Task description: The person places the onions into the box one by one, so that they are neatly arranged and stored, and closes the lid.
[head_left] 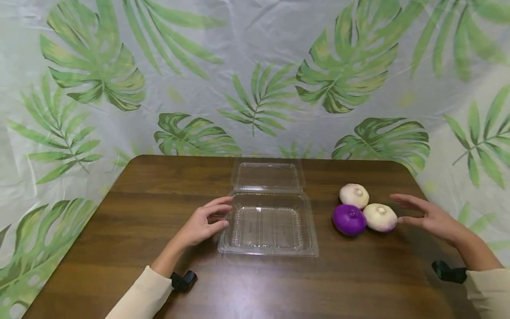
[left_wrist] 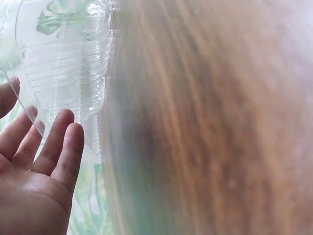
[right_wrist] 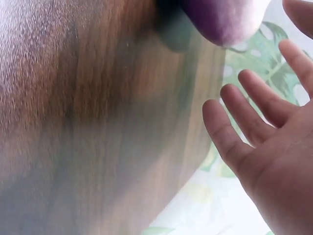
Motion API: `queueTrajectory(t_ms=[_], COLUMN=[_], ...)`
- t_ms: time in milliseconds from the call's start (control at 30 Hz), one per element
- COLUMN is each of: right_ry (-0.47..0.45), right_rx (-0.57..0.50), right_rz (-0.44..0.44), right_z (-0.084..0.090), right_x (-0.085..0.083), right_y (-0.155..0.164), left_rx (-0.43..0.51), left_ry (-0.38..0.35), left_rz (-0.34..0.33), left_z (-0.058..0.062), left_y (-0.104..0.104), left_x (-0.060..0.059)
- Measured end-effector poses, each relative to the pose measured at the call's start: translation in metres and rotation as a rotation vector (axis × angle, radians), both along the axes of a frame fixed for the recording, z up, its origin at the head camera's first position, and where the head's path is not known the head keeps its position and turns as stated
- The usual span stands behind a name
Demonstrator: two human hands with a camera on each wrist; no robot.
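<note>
A clear plastic clamshell container [head_left: 268,223] lies open at the middle of the brown table [head_left: 119,230], its lid [head_left: 268,175] folded back. My left hand [head_left: 207,221] rests by the container's left rim, fingers loosely bent, holding nothing; in the left wrist view the fingers [left_wrist: 54,142] lie just beside the container [left_wrist: 63,63]. Three round turnips sit right of it: a purple one [head_left: 349,219], a white one [head_left: 354,195] behind, and a white-and-purple one [head_left: 380,217]. My right hand [head_left: 418,212] hovers open just right of that last turnip [right_wrist: 225,19].
A leaf-print sheet [head_left: 255,79] hangs behind and around the table. The table's right edge runs close to my right forearm. Bare wood shows in front of the container and at the left of the table.
</note>
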State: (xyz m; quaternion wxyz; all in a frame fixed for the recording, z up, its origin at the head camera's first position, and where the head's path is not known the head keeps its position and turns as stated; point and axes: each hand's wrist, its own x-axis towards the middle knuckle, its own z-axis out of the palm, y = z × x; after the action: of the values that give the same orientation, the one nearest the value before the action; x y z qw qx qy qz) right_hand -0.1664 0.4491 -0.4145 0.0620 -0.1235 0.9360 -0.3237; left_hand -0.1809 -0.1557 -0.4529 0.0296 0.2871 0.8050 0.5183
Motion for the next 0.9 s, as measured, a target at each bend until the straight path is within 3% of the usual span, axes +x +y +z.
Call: queueTrajectory(t_ms=[400,900], right_ry=[-0.132,-0.12], right_rx=[-0.012,-0.018], right_rz=[0.035,0.032], right_z=[-0.007,-0.015], right_x=[-0.002,-0.003], right_y=[-0.022,-0.031], left_rx=[-0.004,0.001], left_ry=[-0.015,-0.035], left_rz=[0.004,0.015], left_z=[0.002,0.002], left_y=[0.001,0.003], left_x=[0.001,0.002])
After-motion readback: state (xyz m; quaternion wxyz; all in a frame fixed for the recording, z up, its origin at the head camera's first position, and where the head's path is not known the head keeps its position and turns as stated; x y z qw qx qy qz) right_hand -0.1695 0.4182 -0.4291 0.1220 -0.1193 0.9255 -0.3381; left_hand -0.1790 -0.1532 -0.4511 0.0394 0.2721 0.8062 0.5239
